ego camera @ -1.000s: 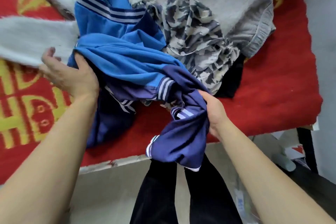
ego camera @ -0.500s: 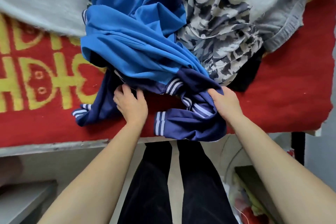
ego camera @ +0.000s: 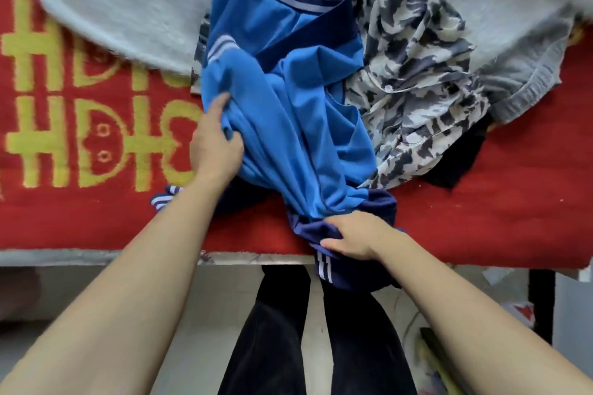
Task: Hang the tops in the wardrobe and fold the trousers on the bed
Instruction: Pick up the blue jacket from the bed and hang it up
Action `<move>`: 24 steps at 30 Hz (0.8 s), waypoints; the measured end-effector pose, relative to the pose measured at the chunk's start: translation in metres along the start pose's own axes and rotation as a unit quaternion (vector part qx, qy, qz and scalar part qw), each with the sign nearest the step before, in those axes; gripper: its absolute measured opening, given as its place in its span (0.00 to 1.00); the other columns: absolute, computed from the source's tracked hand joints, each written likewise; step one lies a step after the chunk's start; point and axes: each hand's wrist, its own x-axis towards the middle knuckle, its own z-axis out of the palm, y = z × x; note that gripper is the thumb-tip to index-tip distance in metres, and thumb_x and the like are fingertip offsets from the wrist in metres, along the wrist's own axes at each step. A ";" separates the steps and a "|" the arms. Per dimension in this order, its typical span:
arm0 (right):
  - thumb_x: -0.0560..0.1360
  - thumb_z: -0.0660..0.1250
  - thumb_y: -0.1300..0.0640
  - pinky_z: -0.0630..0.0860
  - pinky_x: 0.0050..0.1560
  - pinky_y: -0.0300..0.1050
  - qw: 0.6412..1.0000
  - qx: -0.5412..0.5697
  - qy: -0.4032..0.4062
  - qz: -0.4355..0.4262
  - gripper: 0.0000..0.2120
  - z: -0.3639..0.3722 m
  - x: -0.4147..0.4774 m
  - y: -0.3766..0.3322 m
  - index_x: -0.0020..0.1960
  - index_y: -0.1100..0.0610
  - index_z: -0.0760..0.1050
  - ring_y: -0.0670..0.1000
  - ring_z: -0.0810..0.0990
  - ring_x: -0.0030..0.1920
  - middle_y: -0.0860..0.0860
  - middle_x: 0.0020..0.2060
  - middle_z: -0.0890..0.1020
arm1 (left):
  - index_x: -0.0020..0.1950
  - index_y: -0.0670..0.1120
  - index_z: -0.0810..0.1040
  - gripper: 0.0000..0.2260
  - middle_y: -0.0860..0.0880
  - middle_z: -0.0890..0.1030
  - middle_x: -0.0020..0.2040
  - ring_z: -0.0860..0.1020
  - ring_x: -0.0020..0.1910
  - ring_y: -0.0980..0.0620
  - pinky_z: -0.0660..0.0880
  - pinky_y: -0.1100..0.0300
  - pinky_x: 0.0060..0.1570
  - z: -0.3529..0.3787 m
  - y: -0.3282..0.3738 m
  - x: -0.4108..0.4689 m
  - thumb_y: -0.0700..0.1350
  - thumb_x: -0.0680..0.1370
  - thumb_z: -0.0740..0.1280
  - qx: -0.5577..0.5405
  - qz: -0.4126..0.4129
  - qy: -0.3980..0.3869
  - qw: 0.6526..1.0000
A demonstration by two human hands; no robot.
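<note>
A blue sports garment [ego camera: 288, 99] with navy panels and white stripes lies bunched on the red bed cover [ego camera: 513, 202], running from the top of the view down to the bed's near edge. My left hand [ego camera: 216, 144] grips a fold of its bright blue cloth on the left side. My right hand [ego camera: 356, 236] holds the navy striped end at the bed's edge, and part of that end hangs over the edge. A camouflage garment [ego camera: 414, 74] lies crumpled to the right, touching the blue one.
A fluffy pale grey top [ego camera: 122, 16] spreads across the back of the bed, with a grey ribbed hem [ego camera: 529, 86] at the right. Something black [ego camera: 459, 160] lies under the camouflage piece. My dark-trousered legs [ego camera: 279, 330] stand at the bed edge; clutter sits on the floor at right.
My left hand has moved up from the navy part near the bed edge to the blue cloth's left side. My right hand has shifted down toward the edge, still holding the navy end.
</note>
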 end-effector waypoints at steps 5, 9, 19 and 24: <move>0.73 0.61 0.28 0.73 0.53 0.51 0.998 -0.011 -0.013 0.067 0.29 0.018 -0.002 -0.003 0.55 0.52 0.78 0.59 0.79 0.60 0.57 0.59 0.81 | 0.65 0.48 0.71 0.17 0.38 0.79 0.58 0.76 0.58 0.34 0.72 0.47 0.52 0.012 -0.077 -0.065 0.43 0.75 0.64 0.109 -0.164 -0.054 0.979; 0.69 0.50 0.19 0.65 0.39 0.47 0.987 0.079 0.060 0.126 0.37 -0.006 -0.013 -0.002 0.32 0.54 0.70 0.55 0.79 0.44 0.50 0.38 0.80 | 0.67 0.48 0.70 0.19 0.38 0.79 0.62 0.76 0.60 0.34 0.69 0.49 0.51 0.002 -0.107 -0.074 0.46 0.76 0.64 0.111 -0.232 -0.086 0.963; 0.73 0.67 0.33 0.63 0.72 0.52 0.898 0.313 0.286 0.118 0.44 -0.122 0.053 -0.046 0.79 0.56 0.56 0.56 0.64 0.74 0.57 0.74 0.64 | 0.46 0.48 0.74 0.03 0.48 0.77 0.42 0.76 0.51 0.38 0.66 0.54 0.44 -0.009 -0.107 -0.068 0.42 0.74 0.63 -0.003 -0.286 0.008 0.958; 0.60 0.63 0.19 0.57 0.76 0.62 0.926 0.104 0.360 0.046 0.64 -0.080 0.037 -0.094 0.81 0.50 0.39 0.62 0.49 0.79 0.60 0.79 0.45 | 0.37 0.47 0.71 0.03 0.49 0.75 0.35 0.72 0.39 0.41 0.72 0.51 0.43 -0.047 -0.082 -0.027 0.45 0.66 0.60 -0.148 -0.310 0.092 0.934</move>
